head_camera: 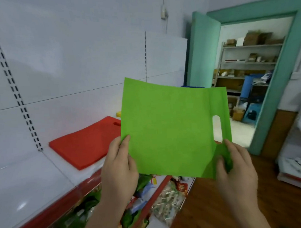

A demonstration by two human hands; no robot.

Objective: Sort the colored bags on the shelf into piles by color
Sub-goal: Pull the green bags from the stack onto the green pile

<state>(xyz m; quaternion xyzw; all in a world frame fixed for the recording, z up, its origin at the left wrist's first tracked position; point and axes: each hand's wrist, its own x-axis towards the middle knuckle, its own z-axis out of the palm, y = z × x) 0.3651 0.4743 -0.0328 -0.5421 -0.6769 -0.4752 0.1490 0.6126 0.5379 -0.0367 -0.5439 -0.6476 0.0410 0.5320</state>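
A flat, bright green fabric bag with an oval handle cut-out (pixel 172 128) was held up in the air above the front edge of the white shelf (pixel 36 174), with both hands pinching it at its lower corners. The left hand (pixel 119 168) pinched the lower left corner between thumb and curled fingers, and the right hand (pixel 235 170) pinched the lower right corner just below the cut-out. A pile of flat red fabric bags (pixel 85 142) lay on the shelf to the left, near the wall, apart from the green bag.

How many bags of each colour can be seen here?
Green: 1, the green bag held up in both hands.
Red: 1 red pile on the shelf; its layers cannot be counted.
Yellow: 1 sliver behind.
Blue: 1 edge behind.
Total: 4 colours.
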